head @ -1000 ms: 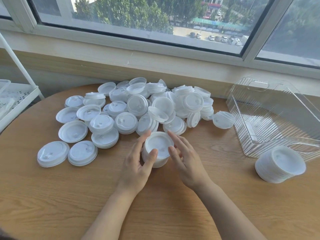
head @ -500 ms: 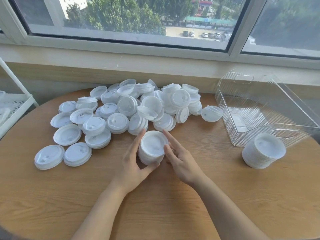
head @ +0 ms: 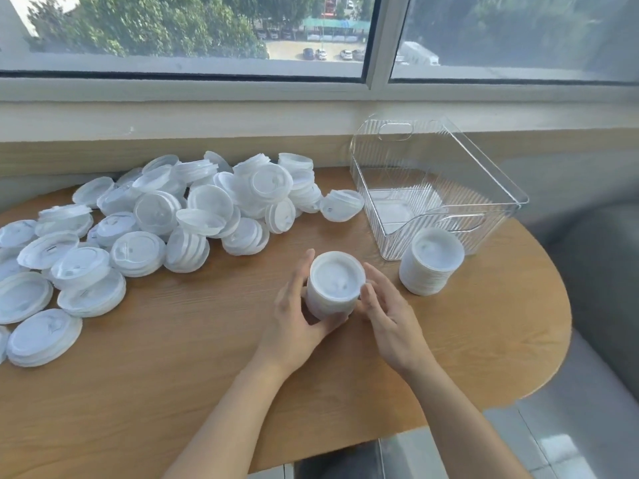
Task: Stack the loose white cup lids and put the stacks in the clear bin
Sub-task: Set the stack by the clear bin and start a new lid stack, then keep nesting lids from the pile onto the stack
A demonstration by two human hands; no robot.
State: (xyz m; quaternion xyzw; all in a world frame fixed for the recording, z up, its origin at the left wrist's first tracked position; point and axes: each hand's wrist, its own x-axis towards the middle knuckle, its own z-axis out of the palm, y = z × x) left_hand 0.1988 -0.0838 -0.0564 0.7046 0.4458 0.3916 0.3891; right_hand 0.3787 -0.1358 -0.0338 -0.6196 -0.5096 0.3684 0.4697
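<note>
A stack of white cup lids (head: 333,286) stands on the round wooden table (head: 173,357) in front of me. My left hand (head: 294,314) grips its left side, thumb curled under the near edge. My right hand (head: 387,312) holds the right side with fingers bent against it. A second lid stack (head: 430,266) stands to the right, close to the front wall of the clear ribbed bin (head: 432,188), which holds no lids. A large pile of loose white lids (head: 155,223) spreads over the table's left and back.
A window sill and wall run behind the table. The table's curved right edge drops to a grey floor (head: 553,444), with something grey and upholstered (head: 601,271) beside it. Bare wood lies near me.
Both hands have slid the lid stack to the right, closer to the second stack and the bin. The camera has also turned right, so the shelf at left is out of view.
</note>
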